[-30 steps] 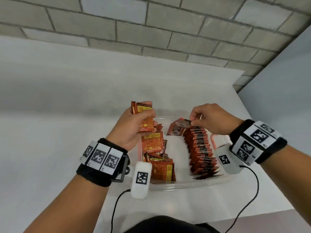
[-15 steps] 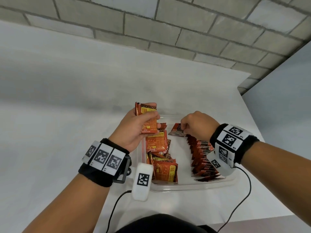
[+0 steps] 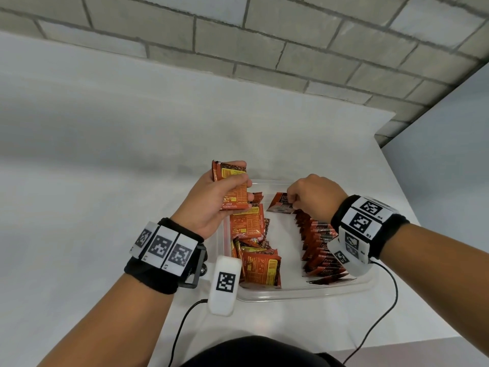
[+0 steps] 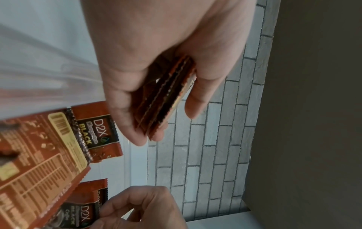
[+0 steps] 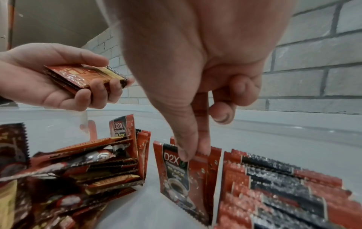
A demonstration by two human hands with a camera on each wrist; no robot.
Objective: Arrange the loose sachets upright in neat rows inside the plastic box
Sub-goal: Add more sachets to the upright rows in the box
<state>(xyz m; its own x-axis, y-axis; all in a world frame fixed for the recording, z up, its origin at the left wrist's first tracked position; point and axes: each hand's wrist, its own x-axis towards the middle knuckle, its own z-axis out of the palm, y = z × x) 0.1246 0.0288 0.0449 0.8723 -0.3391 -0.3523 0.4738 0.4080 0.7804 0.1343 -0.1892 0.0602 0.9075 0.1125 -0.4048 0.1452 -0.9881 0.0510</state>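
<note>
A clear plastic box (image 3: 304,292) sits on the white table. Along its right side stands a row of red-and-black sachets (image 3: 320,247), upright and leaning. My right hand (image 3: 312,197) pinches one sachet (image 5: 176,173) by its top edge at the far end of that row, its lower edge down in the box. Over the box's far left corner, my left hand (image 3: 219,200) grips a small stack of sachets (image 3: 232,186), seen edge-on in the left wrist view (image 4: 166,96). A loose pile of sachets (image 3: 254,247) lies on the box's left side.
The white table (image 3: 105,207) stretches left and far, ending at a grey brick wall (image 3: 264,43). The table's right edge (image 3: 412,207) runs close to the box. Cables (image 3: 182,327) trail from both wrist cameras toward my body.
My right hand has moved left and down, lowering the pinched sachet at the far end of the row. My left hand keeps holding its stack, almost still.
</note>
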